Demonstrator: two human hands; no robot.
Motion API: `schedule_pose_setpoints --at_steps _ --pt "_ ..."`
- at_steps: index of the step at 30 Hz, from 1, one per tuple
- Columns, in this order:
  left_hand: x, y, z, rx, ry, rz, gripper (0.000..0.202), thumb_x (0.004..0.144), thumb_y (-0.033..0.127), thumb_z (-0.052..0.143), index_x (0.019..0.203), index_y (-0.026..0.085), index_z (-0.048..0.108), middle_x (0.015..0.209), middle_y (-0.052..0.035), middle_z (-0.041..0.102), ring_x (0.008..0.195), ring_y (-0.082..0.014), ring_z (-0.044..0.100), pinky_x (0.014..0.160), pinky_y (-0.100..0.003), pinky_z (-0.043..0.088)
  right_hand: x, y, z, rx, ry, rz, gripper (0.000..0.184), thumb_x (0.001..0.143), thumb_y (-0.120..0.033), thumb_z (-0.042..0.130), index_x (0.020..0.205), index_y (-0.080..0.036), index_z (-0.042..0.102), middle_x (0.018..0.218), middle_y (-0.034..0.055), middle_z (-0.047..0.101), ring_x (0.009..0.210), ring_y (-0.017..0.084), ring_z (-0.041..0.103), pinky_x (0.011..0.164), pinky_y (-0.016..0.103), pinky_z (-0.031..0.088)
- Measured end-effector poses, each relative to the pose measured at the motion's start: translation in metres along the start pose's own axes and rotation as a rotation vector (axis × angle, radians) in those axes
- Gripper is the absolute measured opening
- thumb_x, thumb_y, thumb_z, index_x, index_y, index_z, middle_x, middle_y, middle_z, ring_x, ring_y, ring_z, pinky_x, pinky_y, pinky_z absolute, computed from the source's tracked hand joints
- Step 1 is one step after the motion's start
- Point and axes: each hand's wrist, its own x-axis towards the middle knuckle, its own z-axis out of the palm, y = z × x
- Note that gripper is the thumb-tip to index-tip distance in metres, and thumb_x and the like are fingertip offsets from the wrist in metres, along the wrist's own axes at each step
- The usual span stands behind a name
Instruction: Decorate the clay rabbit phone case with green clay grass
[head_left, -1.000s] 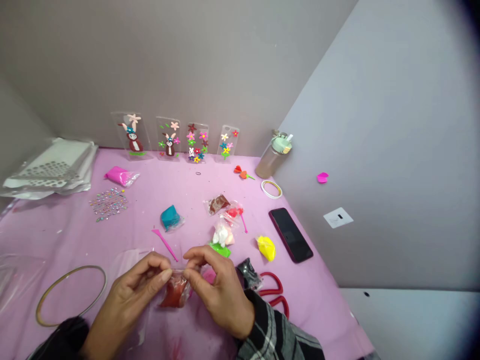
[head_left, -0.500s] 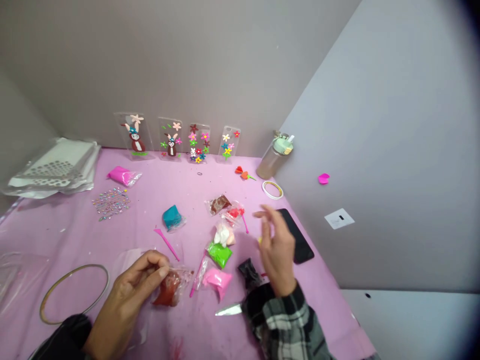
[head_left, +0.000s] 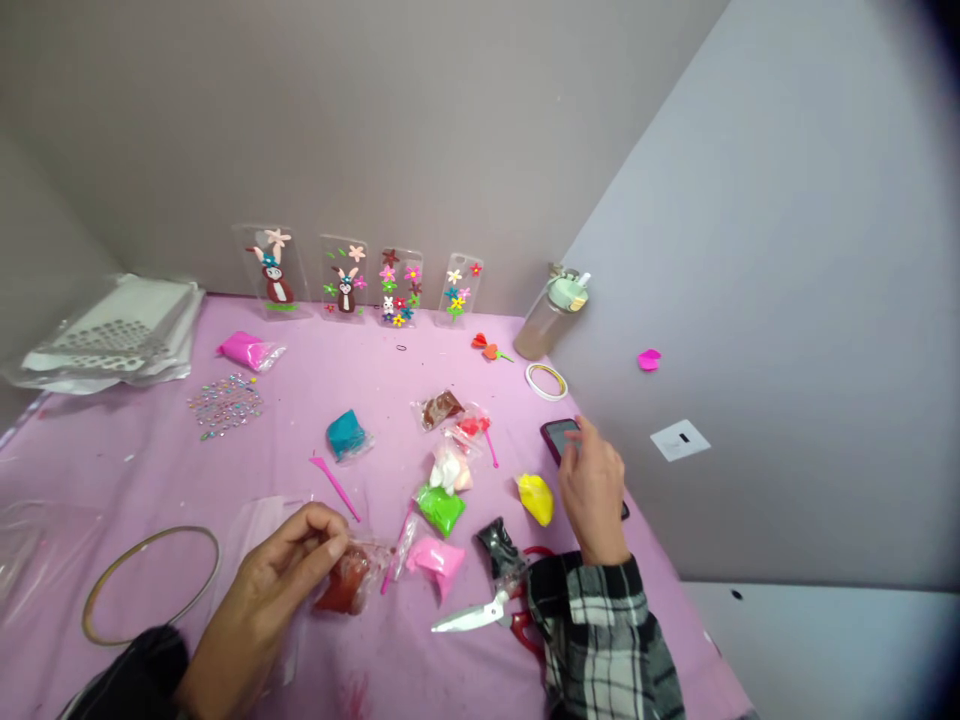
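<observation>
My left hand [head_left: 289, 570] pinches the top of a small clear bag of reddish-brown modelling clay [head_left: 346, 585], low over the table. My right hand [head_left: 595, 487] is over a dark phone [head_left: 556, 440] at the right edge, index finger stretched to its greyish screen. It grips nothing; whether the fingertip touches the glass I cannot tell. Left of that hand lies a yellow clay packet [head_left: 535, 499]. Red-handled scissors [head_left: 480, 614] lie partly under my right sleeve, beside a black clay packet [head_left: 499, 547]. Pink clay [head_left: 435, 563] and green clay [head_left: 441, 508] sit between my hands.
White clay [head_left: 448, 470], brown clay [head_left: 439, 408] and blue clay [head_left: 346, 435] lie farther back, with a pink modelling tool [head_left: 335, 488]. Several decorated phone cases [head_left: 401, 290] lean on the wall near a bottle [head_left: 551, 315] and a tape roll [head_left: 546, 381]. A hoop [head_left: 150, 537] lies left.
My right hand has moved right onto the phone, uncovering the yellow clay and more of the scissors. The phone's screen now looks lighter. My left hand keeps its hold on the bag.
</observation>
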Motion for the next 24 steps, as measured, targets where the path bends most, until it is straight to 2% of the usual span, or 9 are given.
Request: schedule_pose_setpoints --at_steps 2,3,4,6,8,10,13,19,24 --pt "-0.001 0.000 0.001 -0.012 -0.009 0.007 0.028 0.094 0.047 0.063 0.082 0.021 0.058 0.067 0.0025 0.055 0.062 -0.0142 0.051 0.061 -0.025 0.044 -0.007 -0.025 -0.008 0.126 0.005 -0.034 0.034 0.097 -0.020 0.040 0.127 -0.017 0.056 0.114 0.0125 0.072 0.108 0.027 0.065 0.098 0.044 0.047" --pt "-0.002 0.000 0.002 -0.021 -0.022 0.007 0.028 0.094 0.046 0.063 0.082 0.022 0.058 0.066 0.0027 0.056 0.063 -0.0141 0.052 0.062 -0.025 0.044 -0.014 -0.041 -0.013 0.344 -0.014 -0.049 0.029 0.100 -0.024 0.042 0.122 -0.018 0.059 0.114 0.0119 0.072 0.108 0.026 0.065 0.098 0.043 0.048" --pt "-0.002 0.000 0.003 -0.028 -0.036 0.006 0.028 0.095 0.046 0.062 0.082 0.022 0.058 0.066 0.0028 0.056 0.062 -0.0139 0.052 0.061 -0.024 0.044 -0.022 -0.059 -0.017 0.548 -0.088 -0.078 0.024 0.102 -0.029 0.045 0.114 -0.020 0.063 0.109 0.0101 0.073 0.105 0.025 0.067 0.095 0.040 0.050" --pt "-0.003 0.000 0.005 -0.021 -0.059 0.012 0.027 0.095 0.046 0.063 0.082 0.023 0.060 0.067 0.0026 0.059 0.063 -0.0141 0.054 0.061 -0.024 0.046 -0.043 -0.094 -0.024 0.838 -0.353 -0.148 0.020 0.103 -0.031 0.049 0.109 -0.022 0.067 0.104 0.0061 0.074 0.098 0.020 0.069 0.090 0.034 0.053" --pt "-0.003 -0.001 0.005 0.024 -0.062 0.037 0.025 0.094 0.045 0.063 0.082 0.023 0.062 0.071 0.0019 0.061 0.065 -0.0147 0.057 0.063 -0.024 0.049 -0.063 -0.122 -0.027 1.012 -0.584 -0.257 0.019 0.099 -0.029 0.061 0.116 -0.024 0.066 0.105 0.0038 0.073 0.096 0.018 0.070 0.087 0.030 0.054" --pt "-0.002 -0.001 0.005 0.077 -0.053 0.075 0.024 0.094 0.044 0.064 0.082 0.024 0.064 0.073 0.0016 0.062 0.068 -0.0155 0.060 0.066 -0.024 0.051 -0.077 -0.139 -0.025 1.053 -0.683 -0.331 0.021 0.095 -0.025 0.068 0.116 -0.023 0.067 0.102 0.0033 0.073 0.094 0.017 0.069 0.087 0.030 0.054" --pt "0.000 -0.001 0.006 0.120 -0.017 0.103 0.024 0.093 0.044 0.065 0.081 0.023 0.066 0.073 0.0018 0.062 0.068 -0.0151 0.060 0.066 -0.022 0.052 -0.086 -0.144 -0.019 1.018 -0.689 -0.339 0.016 0.095 -0.019 0.066 0.110 -0.022 0.070 0.098 0.0031 0.073 0.089 0.017 0.068 0.084 0.030 0.054" --pt "0.001 -0.002 0.008 0.082 0.037 0.046 0.022 0.091 0.045 0.069 0.087 0.024 0.064 0.075 0.0031 0.066 0.068 -0.0147 0.063 0.065 -0.023 0.055 -0.085 -0.138 -0.012 1.035 -0.647 -0.299 0.024 0.094 -0.017 0.067 0.117 -0.023 0.068 0.099 0.0035 0.073 0.089 0.017 0.069 0.084 0.030 0.055" --pt "0.000 -0.002 0.005 0.081 0.020 0.045 0.021 0.092 0.044 0.068 0.086 0.024 0.063 0.075 0.0036 0.065 0.070 -0.0139 0.063 0.067 -0.022 0.055 -0.087 -0.139 -0.012 1.071 -0.626 -0.304 0.026 0.094 -0.014 0.064 0.117 -0.023 0.068 0.093 0.0021 0.073 0.084 0.016 0.068 0.082 0.030 0.054"
